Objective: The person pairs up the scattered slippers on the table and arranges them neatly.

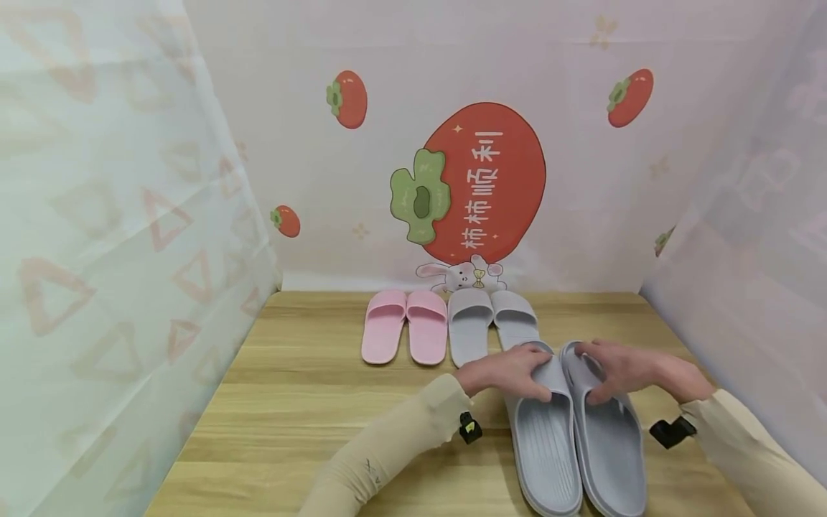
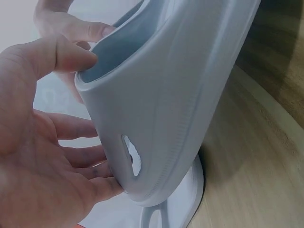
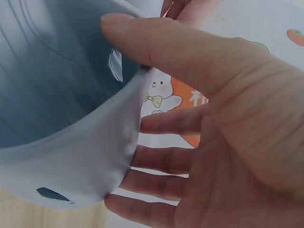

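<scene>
Two large blue-grey slide slippers lie side by side at the front right, toes away from me. My left hand [image 1: 510,372] grips the strap of the left slipper [image 1: 549,452]; in the left wrist view the thumb reaches into the foot opening and the fingers press the outer side. On the right slipper [image 1: 614,459], my right hand [image 1: 623,368] pinches the strap, with its thumb inside and its fingers outside in the right wrist view. The straps carry small slots. Whether the soles touch the table, I cannot tell.
Near the back wall, a pink slipper pair [image 1: 426,345] stands beside a smaller grey pair [image 1: 469,337], whose right slipper [image 1: 515,323] is partly covered by the large left one. Wood-grain tabletop [image 1: 310,438] extends left. Printed cloth walls [image 1: 568,215] enclose the back and sides.
</scene>
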A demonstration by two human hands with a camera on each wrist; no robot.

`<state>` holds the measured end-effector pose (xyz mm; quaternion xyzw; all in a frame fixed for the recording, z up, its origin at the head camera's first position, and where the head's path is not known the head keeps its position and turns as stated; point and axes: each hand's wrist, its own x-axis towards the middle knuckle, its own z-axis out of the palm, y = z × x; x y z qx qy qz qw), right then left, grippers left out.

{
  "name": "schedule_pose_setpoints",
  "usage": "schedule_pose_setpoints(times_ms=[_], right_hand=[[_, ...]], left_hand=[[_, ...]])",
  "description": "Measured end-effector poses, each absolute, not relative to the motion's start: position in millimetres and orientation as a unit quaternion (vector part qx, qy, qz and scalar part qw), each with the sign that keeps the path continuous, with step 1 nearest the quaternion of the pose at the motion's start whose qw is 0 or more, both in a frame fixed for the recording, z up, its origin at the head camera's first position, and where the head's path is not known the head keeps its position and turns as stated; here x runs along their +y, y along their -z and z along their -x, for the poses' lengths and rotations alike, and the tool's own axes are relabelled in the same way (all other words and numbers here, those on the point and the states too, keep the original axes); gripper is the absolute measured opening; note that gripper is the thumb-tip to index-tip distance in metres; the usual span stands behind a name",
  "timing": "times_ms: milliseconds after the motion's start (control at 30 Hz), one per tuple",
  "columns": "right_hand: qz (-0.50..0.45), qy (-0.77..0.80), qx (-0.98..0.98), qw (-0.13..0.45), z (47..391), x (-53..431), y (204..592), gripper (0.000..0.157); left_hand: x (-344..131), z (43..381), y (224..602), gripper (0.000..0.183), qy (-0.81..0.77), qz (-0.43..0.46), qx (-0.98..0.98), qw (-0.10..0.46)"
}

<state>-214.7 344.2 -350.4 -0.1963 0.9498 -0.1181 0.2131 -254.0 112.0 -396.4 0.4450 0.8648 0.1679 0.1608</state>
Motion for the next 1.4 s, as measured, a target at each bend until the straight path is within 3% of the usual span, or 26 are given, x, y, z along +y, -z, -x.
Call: schedule_pose_setpoints(times_ms=[1033, 1400], right_hand=[[0.208, 0.088, 0.957, 0.181, 257, 361, 344, 0.082], [0.210, 0.071, 0.955, 0.195, 271, 366, 340, 0.086]], left_hand=[[137, 303, 406, 0.077, -0.220, -0.425, 0.865, 0.154], [147, 313, 403, 0.075, -0.220, -0.405, 0.875, 0.148]])
